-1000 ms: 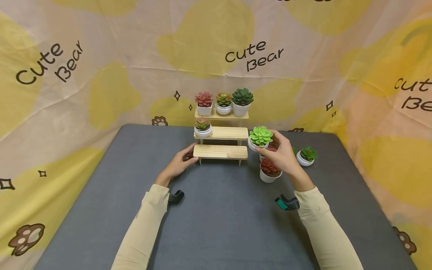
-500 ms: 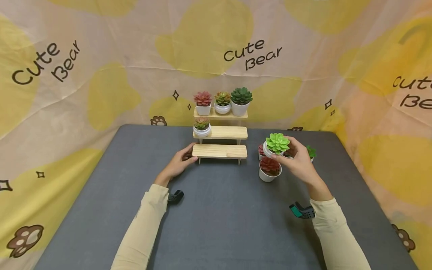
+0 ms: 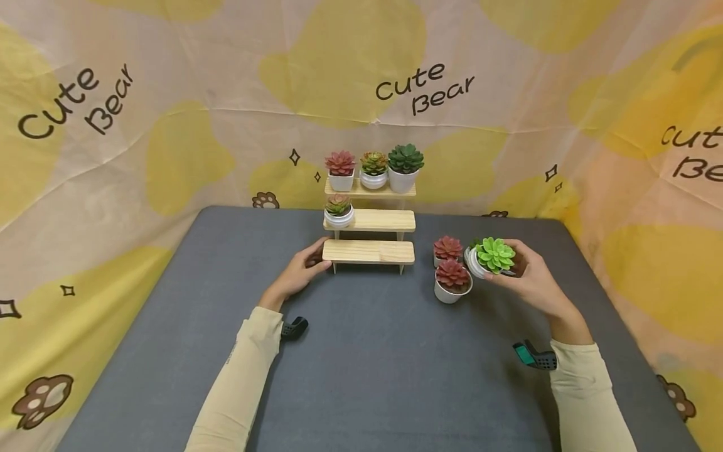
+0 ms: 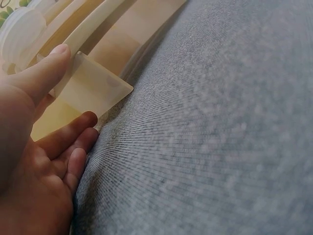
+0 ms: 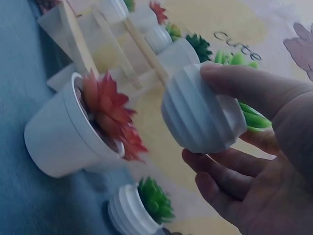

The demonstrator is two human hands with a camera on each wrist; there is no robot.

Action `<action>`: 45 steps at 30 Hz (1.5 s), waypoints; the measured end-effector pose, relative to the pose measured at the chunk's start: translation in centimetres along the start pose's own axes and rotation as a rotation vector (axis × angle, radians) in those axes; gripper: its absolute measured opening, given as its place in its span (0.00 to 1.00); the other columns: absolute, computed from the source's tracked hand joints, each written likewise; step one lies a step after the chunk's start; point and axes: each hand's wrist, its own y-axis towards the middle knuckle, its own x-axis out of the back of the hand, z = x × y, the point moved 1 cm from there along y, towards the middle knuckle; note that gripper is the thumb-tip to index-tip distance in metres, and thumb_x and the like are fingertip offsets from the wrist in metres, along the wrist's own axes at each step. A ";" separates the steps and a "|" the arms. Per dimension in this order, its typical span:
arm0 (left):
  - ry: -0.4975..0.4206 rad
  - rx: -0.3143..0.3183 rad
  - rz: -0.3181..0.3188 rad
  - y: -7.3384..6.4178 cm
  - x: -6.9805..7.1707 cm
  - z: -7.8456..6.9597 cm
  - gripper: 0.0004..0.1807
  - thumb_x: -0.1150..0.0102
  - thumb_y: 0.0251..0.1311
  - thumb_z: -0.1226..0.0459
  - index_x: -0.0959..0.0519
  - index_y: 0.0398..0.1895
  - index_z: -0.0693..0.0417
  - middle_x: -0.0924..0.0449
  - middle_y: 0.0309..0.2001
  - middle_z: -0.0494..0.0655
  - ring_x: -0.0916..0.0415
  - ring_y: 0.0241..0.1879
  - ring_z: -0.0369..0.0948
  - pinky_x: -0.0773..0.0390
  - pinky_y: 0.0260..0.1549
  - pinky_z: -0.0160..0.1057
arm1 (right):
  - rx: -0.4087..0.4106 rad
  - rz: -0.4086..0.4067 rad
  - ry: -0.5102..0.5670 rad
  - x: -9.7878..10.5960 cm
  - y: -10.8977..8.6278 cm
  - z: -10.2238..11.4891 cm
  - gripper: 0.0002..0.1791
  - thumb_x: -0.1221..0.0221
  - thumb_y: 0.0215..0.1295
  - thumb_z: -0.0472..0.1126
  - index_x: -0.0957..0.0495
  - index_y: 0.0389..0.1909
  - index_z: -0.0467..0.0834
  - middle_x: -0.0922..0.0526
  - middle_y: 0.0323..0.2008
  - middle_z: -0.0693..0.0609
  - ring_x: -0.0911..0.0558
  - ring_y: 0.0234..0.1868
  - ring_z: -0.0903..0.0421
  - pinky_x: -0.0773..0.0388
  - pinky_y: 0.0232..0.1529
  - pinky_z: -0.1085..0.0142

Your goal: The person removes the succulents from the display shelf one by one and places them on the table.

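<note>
My right hand (image 3: 533,276) pinches the ribbed white pot of a bright green potted succulent (image 3: 494,255) between thumb and fingers, raised above the table. In the right wrist view the white pot (image 5: 200,110) lies sideways in the picture, its leaves partly behind the thumb. At the left end of a three-tier wooden display stand (image 3: 368,251), my left hand (image 3: 296,276) grips the lowest tier. Its thumb lies at the board's end beside the clear leg panel (image 4: 100,83), and the lower fingers rest loosely near the tablecloth; the index finger is mostly hidden.
The top tier bears a pink succulent (image 3: 341,164), an orange-green one (image 3: 374,164) and a dark green one (image 3: 405,160). Another small succulent (image 3: 339,210) stands left on the middle tier. Two red succulents (image 3: 452,279) stand right of the stand; a green one (image 5: 154,200) is near them.
My right hand has carried the bright green succulent away from the stand, rightward and lower, past the red ones; its pot is now more tilted. The left hand has stayed at the stand.
</note>
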 end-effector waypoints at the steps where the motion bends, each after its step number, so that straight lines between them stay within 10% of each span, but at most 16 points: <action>1: 0.000 0.002 -0.003 0.0 0.0 0.0 0.36 0.44 0.73 0.65 0.45 0.80 0.61 0.31 0.70 0.65 0.29 0.66 0.59 0.30 0.65 0.58 | -0.002 0.006 -0.002 0.2 0.0 -0.1 0.32 0.32 0.58 0.25 0.32 0.63 0.31 0.23 0.48 0.68 0.20 0.42 0.71 0.23 0.42 0.78; 45: -0.010 0.011 0.002 0.0 -0.1 0.0 0.36 0.44 0.73 0.65 0.45 0.80 0.59 0.32 0.71 0.65 0.29 0.66 0.58 0.31 0.66 0.58 | -0.166 0.274 0.015 1.7 -1.4 -7.7 0.37 0.32 0.61 0.29 0.40 0.67 0.24 0.26 0.49 0.63 0.20 0.46 0.76 0.21 0.41 0.74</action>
